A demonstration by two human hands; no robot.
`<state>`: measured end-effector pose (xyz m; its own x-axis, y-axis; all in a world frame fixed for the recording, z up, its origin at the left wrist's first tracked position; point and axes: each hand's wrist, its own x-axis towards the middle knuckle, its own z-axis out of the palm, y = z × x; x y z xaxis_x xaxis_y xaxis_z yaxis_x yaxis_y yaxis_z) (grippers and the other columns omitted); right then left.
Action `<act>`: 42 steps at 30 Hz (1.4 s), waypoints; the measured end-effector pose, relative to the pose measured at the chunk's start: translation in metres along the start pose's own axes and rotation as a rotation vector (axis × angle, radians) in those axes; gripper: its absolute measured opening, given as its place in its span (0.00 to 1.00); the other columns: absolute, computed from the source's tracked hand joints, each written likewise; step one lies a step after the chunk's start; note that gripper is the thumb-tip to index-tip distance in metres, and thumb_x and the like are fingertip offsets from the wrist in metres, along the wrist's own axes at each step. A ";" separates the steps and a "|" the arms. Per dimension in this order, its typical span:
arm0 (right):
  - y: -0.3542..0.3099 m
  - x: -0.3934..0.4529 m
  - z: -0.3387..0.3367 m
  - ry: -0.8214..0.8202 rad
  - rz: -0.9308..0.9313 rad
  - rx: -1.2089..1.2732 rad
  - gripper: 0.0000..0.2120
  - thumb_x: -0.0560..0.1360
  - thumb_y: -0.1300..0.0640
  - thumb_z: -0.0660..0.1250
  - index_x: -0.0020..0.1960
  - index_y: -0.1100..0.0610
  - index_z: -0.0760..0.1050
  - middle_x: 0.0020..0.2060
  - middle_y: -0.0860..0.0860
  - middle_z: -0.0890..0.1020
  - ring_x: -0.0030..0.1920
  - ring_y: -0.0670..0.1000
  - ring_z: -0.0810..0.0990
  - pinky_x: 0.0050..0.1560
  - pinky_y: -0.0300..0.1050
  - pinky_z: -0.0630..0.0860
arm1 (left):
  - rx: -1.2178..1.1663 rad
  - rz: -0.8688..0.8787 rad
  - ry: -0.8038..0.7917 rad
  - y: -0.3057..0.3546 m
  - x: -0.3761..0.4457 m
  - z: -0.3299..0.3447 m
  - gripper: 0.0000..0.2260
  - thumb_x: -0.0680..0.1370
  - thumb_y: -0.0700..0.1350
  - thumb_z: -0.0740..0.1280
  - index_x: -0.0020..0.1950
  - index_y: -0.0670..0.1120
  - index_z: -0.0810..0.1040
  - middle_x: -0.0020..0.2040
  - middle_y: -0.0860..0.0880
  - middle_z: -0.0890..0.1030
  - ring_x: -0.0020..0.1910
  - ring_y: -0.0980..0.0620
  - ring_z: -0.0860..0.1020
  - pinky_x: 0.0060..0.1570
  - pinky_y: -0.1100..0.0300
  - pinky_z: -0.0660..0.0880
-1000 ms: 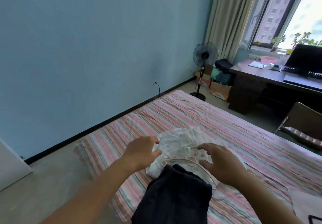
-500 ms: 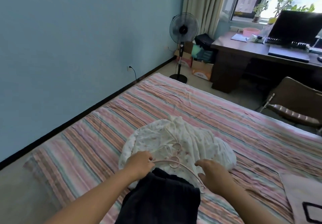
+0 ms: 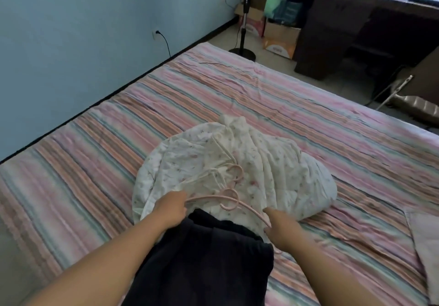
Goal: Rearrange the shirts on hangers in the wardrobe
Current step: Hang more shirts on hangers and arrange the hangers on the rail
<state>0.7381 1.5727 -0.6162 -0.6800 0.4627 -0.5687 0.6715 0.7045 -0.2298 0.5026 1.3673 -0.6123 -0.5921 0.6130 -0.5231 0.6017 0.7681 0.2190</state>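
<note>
A white floral shirt (image 3: 273,170) lies crumpled on the striped bed (image 3: 213,91). On top of it rest pink hangers (image 3: 229,198), their hooks near its middle. A dark garment (image 3: 209,263) lies in front of the shirt, toward me, between my arms. My left hand (image 3: 169,208) grips the left arm of the nearer pink hanger. My right hand (image 3: 279,227) holds that hanger's right arm, fingers curled at its end.
A blue wall runs along the left, with a socket and cord (image 3: 158,35). A standing fan (image 3: 244,20), cardboard boxes (image 3: 280,39) and a dark desk (image 3: 356,20) stand beyond the bed. A chair (image 3: 418,106) is at the right, a pale pillow (image 3: 425,246) at the bed's right edge.
My view has tilted down toward the bed. Both hands slid back from the white shirt onto the two ends of the pink hanger.
</note>
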 end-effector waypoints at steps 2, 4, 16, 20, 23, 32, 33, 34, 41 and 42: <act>0.006 0.018 0.011 -0.041 0.006 -0.017 0.18 0.79 0.53 0.63 0.67 0.55 0.66 0.61 0.53 0.75 0.58 0.57 0.77 0.55 0.51 0.75 | -0.003 0.003 -0.058 -0.003 0.017 0.013 0.16 0.78 0.44 0.63 0.66 0.47 0.70 0.62 0.45 0.75 0.57 0.46 0.75 0.56 0.53 0.75; 0.010 0.031 0.022 -0.105 0.003 -0.028 0.21 0.79 0.54 0.63 0.69 0.54 0.62 0.63 0.53 0.74 0.58 0.58 0.77 0.55 0.52 0.76 | 0.018 0.030 -0.116 -0.003 0.032 0.025 0.25 0.78 0.45 0.66 0.74 0.49 0.64 0.69 0.46 0.70 0.64 0.45 0.71 0.62 0.53 0.72; 0.016 0.032 0.059 0.187 0.092 0.109 0.04 0.81 0.55 0.60 0.47 0.52 0.68 0.41 0.48 0.76 0.40 0.52 0.76 0.41 0.50 0.76 | 0.016 -0.034 0.209 -0.002 0.042 0.052 0.08 0.81 0.47 0.62 0.55 0.52 0.81 0.49 0.49 0.81 0.45 0.48 0.76 0.41 0.57 0.67; 0.008 0.006 0.046 0.219 0.056 0.128 0.08 0.82 0.52 0.59 0.45 0.51 0.68 0.36 0.45 0.72 0.36 0.48 0.72 0.31 0.43 0.64 | -0.020 -0.016 0.251 -0.010 0.014 0.035 0.04 0.79 0.48 0.66 0.48 0.51 0.81 0.44 0.51 0.81 0.43 0.49 0.77 0.40 0.56 0.69; -0.004 -0.024 0.031 0.235 0.019 0.133 0.07 0.82 0.53 0.59 0.45 0.52 0.68 0.37 0.45 0.72 0.38 0.50 0.73 0.33 0.45 0.65 | -0.070 -0.021 0.243 -0.013 -0.018 0.018 0.03 0.78 0.47 0.67 0.46 0.54 0.79 0.42 0.53 0.80 0.43 0.49 0.77 0.41 0.56 0.70; -0.061 -0.158 -0.017 0.239 -0.143 0.223 0.12 0.81 0.52 0.62 0.39 0.51 0.68 0.35 0.48 0.76 0.38 0.50 0.76 0.38 0.48 0.71 | 0.012 0.018 0.275 -0.040 -0.150 -0.050 0.05 0.80 0.49 0.64 0.49 0.54 0.80 0.39 0.54 0.77 0.41 0.51 0.75 0.36 0.58 0.66; -0.069 -0.175 -0.023 0.238 -0.171 0.222 0.12 0.81 0.52 0.62 0.39 0.52 0.71 0.34 0.49 0.77 0.38 0.50 0.76 0.38 0.48 0.71 | 0.026 0.012 0.287 -0.043 -0.169 -0.056 0.05 0.80 0.49 0.64 0.49 0.53 0.80 0.41 0.53 0.78 0.42 0.50 0.75 0.37 0.57 0.66; -0.078 -0.192 -0.030 0.244 -0.197 0.223 0.11 0.81 0.51 0.62 0.40 0.52 0.73 0.34 0.49 0.78 0.38 0.50 0.77 0.39 0.49 0.72 | 0.033 0.008 0.306 -0.047 -0.189 -0.063 0.06 0.80 0.49 0.64 0.49 0.52 0.80 0.41 0.52 0.79 0.41 0.50 0.75 0.37 0.57 0.66; -0.148 -0.305 -0.056 0.355 -0.359 0.217 0.13 0.78 0.45 0.67 0.38 0.49 0.77 0.32 0.48 0.80 0.34 0.46 0.77 0.38 0.44 0.74 | -0.019 -0.040 0.442 -0.082 -0.345 -0.095 0.06 0.79 0.50 0.66 0.46 0.52 0.81 0.41 0.52 0.80 0.40 0.51 0.76 0.37 0.57 0.71; -0.158 -0.319 -0.058 0.364 -0.384 0.222 0.12 0.78 0.46 0.67 0.38 0.49 0.78 0.33 0.47 0.80 0.34 0.45 0.77 0.39 0.45 0.74 | -0.036 -0.049 0.461 -0.085 -0.368 -0.099 0.05 0.79 0.52 0.66 0.46 0.53 0.80 0.41 0.53 0.81 0.40 0.51 0.77 0.37 0.58 0.71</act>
<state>0.8319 1.3447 -0.3530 -0.9187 0.3788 -0.1119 0.3749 0.7471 -0.5489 0.6166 1.0950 -0.3572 -0.8007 0.5881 -0.1144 0.5532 0.7990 0.2359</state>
